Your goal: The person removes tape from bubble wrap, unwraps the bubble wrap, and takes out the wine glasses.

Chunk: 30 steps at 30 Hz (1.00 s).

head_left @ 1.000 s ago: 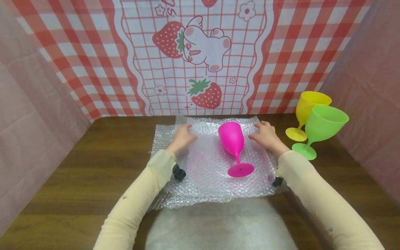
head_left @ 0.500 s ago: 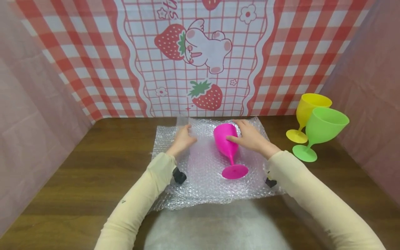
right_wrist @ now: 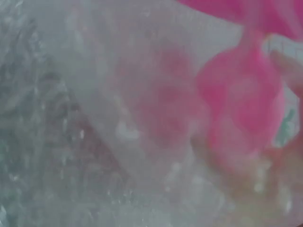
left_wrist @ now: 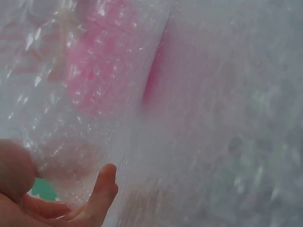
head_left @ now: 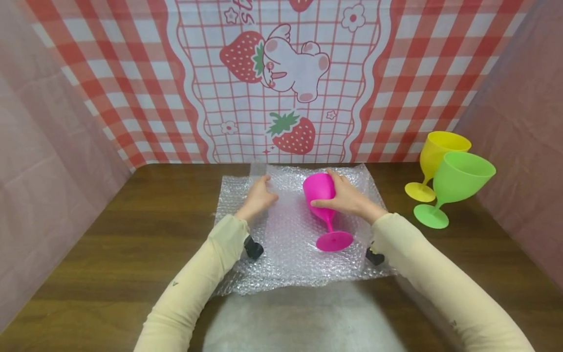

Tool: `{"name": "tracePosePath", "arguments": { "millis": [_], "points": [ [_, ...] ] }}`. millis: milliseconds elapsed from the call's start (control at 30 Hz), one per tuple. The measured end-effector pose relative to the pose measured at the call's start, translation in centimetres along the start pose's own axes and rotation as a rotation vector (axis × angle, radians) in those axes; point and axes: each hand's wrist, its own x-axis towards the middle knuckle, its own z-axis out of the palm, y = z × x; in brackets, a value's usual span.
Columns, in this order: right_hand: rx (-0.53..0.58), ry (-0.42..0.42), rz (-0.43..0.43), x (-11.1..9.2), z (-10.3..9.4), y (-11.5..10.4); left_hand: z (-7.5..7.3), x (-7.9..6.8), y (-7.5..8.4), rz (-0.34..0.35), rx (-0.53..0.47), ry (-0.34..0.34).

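Observation:
A pink plastic goblet (head_left: 317, 190) lies on a sheet of bubble wrap (head_left: 290, 271), its bowl toward the back and its round foot toward the front. My right hand (head_left: 345, 195) grips the bowl from the right, thumb in front and fingers round the far side. Blurred pink bowl (right_wrist: 241, 104) and hand fill the right of the right wrist view. At the left part of the wrap, my left hand (head_left: 257, 198) rests with thumb and index finger spread apart. In the left wrist view, that hand's index finger (left_wrist: 103, 191) touches the wrap's fold, and pink shows through the wrap.
A yellow goblet (head_left: 440, 151) stands at the back right, partly behind a green goblet (head_left: 459, 178). Brown wooden table (head_left: 110, 259) extends around the wrap. Behind it hangs a red checked cloth (head_left: 396, 73) with strawberry prints.
My right hand has moved left from the wrap's right side and taken hold of the pink goblet's bowl. The goblet has shifted slightly left. My left hand has stayed in place.

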Motion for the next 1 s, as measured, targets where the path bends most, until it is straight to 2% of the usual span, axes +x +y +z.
{"name": "tracePosePath", "arguments": {
  "millis": [267, 500, 733, 1000],
  "points": [
    [0.072, 0.035, 0.013, -0.1, -0.1, 0.3, 0.0, -0.1, 0.1, 0.017, 0.0, 0.005],
    [0.175, 0.172, 0.013, -0.9, -0.9, 0.3, 0.0, -0.1, 0.0, 0.009, 0.004, 0.009],
    [0.201, 0.323, 0.01, -2.0, -1.9, 0.6, 0.1, -0.2, 0.0, -0.022, -0.027, 0.002],
    [0.258, 0.473, -0.102, -3.5, -2.7, 0.9, 0.1, -0.3, -0.1, -0.025, -0.03, 0.005]
  ]
}}
